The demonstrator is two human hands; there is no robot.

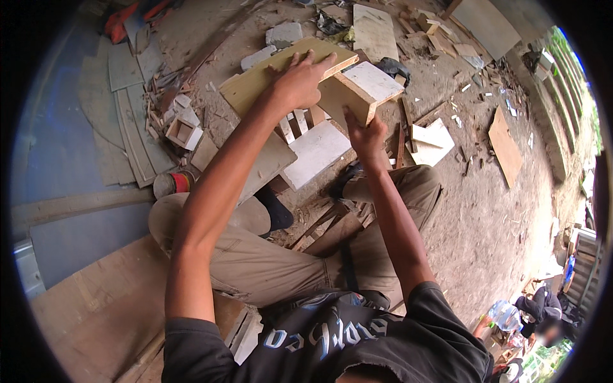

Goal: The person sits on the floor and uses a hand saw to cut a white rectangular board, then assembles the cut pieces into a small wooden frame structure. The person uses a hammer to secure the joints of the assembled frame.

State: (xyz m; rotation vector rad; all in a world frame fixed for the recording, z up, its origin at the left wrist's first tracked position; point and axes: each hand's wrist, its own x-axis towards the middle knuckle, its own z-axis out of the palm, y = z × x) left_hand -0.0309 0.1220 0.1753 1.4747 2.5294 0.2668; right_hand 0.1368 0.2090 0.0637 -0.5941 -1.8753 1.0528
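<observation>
My left hand [297, 82] lies over a yellowish wooden board [255, 83], fingers spread on its top face and thumb down at its near edge. That board's right end meets an L-shaped wooden piece [350, 101], which has a white top panel [371, 80]. Low on the corner of this piece, my right hand [368, 137] is closed, its thumb up against the near face; its other fingers are mostly hidden. Beneath them lie a white panel [317, 153] and a greyish board [262, 167], near my bent legs.
Wood scraps and a small open wooden box [184, 134] lie at left, above a round tin [172, 184]. Stone blocks [283, 34] sit beyond the boards. A brown plywood sheet [505, 147] lies at right. Another person [539, 313] is at the lower right.
</observation>
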